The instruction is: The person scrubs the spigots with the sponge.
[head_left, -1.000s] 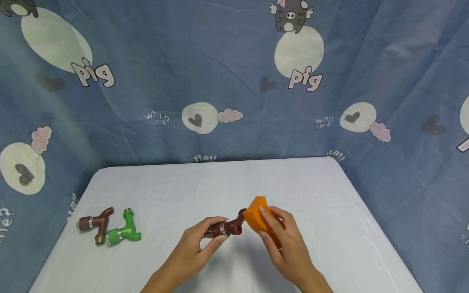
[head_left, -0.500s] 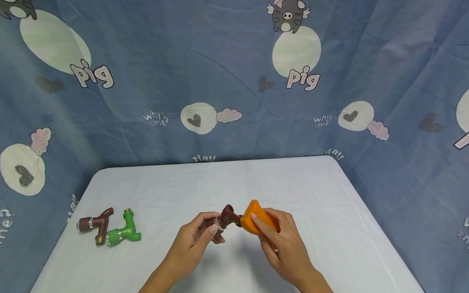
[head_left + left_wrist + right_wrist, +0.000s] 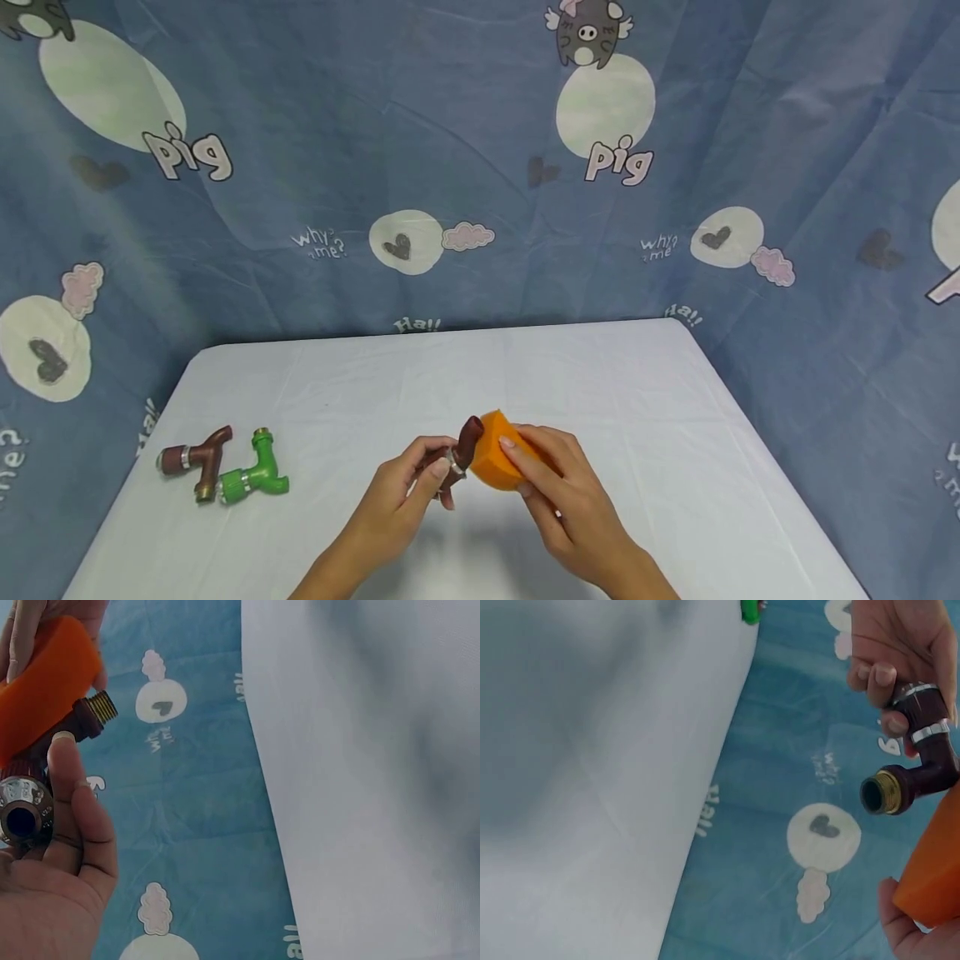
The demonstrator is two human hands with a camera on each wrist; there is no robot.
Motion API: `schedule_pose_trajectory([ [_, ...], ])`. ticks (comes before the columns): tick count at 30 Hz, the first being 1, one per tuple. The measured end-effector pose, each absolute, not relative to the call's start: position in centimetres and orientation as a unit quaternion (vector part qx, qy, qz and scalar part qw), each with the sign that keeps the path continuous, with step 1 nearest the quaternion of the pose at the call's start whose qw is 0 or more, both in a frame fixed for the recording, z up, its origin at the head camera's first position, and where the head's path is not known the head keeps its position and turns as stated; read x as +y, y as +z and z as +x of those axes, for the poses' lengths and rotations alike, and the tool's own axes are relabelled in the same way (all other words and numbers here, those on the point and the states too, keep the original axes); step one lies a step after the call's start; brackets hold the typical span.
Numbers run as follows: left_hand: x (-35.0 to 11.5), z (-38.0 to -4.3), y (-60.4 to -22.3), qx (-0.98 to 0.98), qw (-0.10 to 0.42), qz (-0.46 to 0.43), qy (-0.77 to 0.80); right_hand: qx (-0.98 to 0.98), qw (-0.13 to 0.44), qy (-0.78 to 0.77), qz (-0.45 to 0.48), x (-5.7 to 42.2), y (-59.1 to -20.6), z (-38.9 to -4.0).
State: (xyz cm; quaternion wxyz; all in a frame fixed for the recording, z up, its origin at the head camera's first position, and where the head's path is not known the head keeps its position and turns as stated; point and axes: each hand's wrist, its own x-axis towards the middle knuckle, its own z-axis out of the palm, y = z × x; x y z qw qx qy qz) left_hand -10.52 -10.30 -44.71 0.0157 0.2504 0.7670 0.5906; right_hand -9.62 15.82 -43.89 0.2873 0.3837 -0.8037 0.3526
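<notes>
My left hand point(image 3: 397, 500) grips a dark red-brown faucet point(image 3: 468, 442) by its handle end, above the table. In the right wrist view the faucet's brass threaded end point(image 3: 885, 793) points away from the fingers. An orange sponge point(image 3: 497, 454) is pinched between the thumb and fingers of my right hand point(image 3: 566, 492). The sponge presses against the faucet's body, as the left wrist view also shows with the orange sponge point(image 3: 52, 682) lying along it. Part of the faucet is hidden behind the left fingers and the sponge.
On the left of the white table point(image 3: 360, 392) lie a second red-brown faucet point(image 3: 198, 457) and a green faucet point(image 3: 258, 471), close together. A blue patterned cloth point(image 3: 465, 167) hangs behind and beside the table.
The left hand has turned the faucet, so its body now stands more upright. My right hand has brought the sponge leftward, from the faucet's far end onto its body.
</notes>
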Motion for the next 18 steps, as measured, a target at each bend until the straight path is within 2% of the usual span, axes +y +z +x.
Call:
schedule_pose_trajectory([
  [6,-10.3,-10.4,-44.6,0.764,0.027,0.246,0.595,-0.811,0.281,0.345,0.379,15.5,-44.2,-9.5],
  [14,-10.4,-10.4,-44.1,0.764,0.066,0.185,0.615,-0.844,0.270,0.290,0.361,16.3,-45.1,-9.1],
  [18,-10.7,-10.7,-44.0,0.766,0.062,0.170,0.616,-0.859,0.259,0.266,0.354,16.8,-45.7,-9.1],
])
